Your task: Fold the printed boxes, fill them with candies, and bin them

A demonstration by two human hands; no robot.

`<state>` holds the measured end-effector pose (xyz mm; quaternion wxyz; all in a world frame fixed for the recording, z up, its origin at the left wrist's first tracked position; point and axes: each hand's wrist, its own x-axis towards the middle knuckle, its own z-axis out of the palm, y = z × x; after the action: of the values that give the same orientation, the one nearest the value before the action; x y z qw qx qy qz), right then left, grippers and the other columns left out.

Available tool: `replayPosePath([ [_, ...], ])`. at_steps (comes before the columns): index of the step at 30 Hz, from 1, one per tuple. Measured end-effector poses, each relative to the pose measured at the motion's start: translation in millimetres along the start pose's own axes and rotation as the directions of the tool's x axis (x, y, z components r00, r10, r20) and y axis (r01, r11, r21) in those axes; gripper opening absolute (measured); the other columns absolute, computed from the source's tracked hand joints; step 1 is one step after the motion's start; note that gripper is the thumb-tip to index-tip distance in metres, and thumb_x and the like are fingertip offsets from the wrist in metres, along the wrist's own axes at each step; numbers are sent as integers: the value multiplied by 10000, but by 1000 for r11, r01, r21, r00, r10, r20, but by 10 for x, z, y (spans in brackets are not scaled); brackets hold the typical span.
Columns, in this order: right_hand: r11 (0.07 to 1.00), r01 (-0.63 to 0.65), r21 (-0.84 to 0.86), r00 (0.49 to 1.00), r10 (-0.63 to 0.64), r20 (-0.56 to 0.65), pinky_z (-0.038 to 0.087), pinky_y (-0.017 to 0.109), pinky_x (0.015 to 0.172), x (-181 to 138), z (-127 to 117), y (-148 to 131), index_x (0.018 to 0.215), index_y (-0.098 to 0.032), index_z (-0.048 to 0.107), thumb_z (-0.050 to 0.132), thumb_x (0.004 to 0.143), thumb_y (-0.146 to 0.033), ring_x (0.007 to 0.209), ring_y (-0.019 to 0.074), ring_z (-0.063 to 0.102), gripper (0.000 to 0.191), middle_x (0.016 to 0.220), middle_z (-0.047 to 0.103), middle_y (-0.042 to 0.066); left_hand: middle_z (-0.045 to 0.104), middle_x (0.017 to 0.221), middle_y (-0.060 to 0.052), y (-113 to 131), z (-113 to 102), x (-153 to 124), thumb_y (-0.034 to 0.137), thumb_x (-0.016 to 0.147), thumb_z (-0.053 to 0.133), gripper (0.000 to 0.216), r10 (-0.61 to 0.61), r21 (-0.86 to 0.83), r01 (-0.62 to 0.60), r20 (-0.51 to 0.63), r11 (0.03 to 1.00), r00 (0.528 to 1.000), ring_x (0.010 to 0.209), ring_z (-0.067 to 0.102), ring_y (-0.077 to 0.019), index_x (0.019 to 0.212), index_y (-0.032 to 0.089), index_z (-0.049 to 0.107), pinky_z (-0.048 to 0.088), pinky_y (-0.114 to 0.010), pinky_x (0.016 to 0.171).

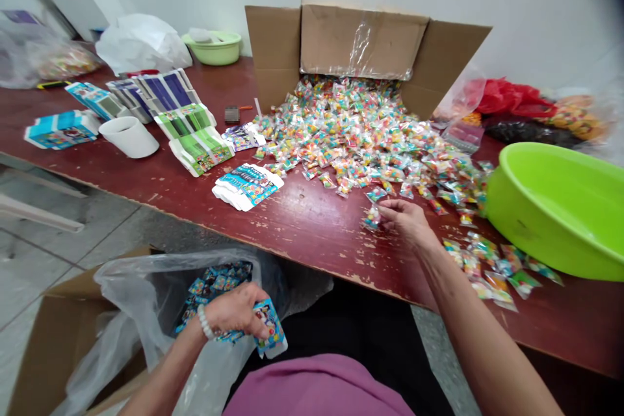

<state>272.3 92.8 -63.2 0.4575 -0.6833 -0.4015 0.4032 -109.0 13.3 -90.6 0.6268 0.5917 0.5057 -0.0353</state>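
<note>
My left hand (238, 312), with a beaded bracelet at the wrist, is closed around a small blue printed candy box (270, 328) above my lap. Its white end flap sticks out at the bottom. My right hand (402, 218) pinches a clear candy packet (372, 217) with small coloured sweets just over the table. Behind it spreads a large heap of similar packets (351, 136), spilling from a cardboard carton (363, 39) lying on its side. Left of the heap lie flattened blue boxes (248, 185). Beside my left hand, a plastic-lined carton (141, 266) holds many small blue boxes (214, 286).
A green basin (550, 208) stands at the right, with loose packets (487, 266) in front. Stacks of green cartons (195, 136), blue cartons (63, 129) and a white roll (129, 136) are at the left. A white bag (143, 45) and a pale green bowl (214, 49) sit behind.
</note>
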Motion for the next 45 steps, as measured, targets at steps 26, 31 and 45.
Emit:
replayPosePath([
  [26,784,603,-151,794,-607,19,462,305,624,-1241,685,-428,823,-241,659,618,881,-244,680,180,601,72,775,662,30,717,963,1,801,743,-85,208,800,767,310,225,-836,-457,-403,305,887,882,720,-197,886,207,470,542,-452,910],
  [31,701,695,-163,716,-653,246,456,343,698,-1331,700,-457,829,-252,671,617,890,-218,725,194,609,89,766,691,24,721,947,-12,797,785,-23,263,797,774,311,238,-834,-465,-408,296,882,827,718,-169,894,201,485,554,-330,814],
  [45,942,-4,336,876,-159,455,464,266,609,-1369,720,-465,1084,-206,589,703,828,-441,622,114,534,366,836,617,0,692,1021,-58,899,671,-71,238,797,696,395,354,-701,-511,-373,498,857,649,683,-161,1153,219,525,466,-205,484],
])
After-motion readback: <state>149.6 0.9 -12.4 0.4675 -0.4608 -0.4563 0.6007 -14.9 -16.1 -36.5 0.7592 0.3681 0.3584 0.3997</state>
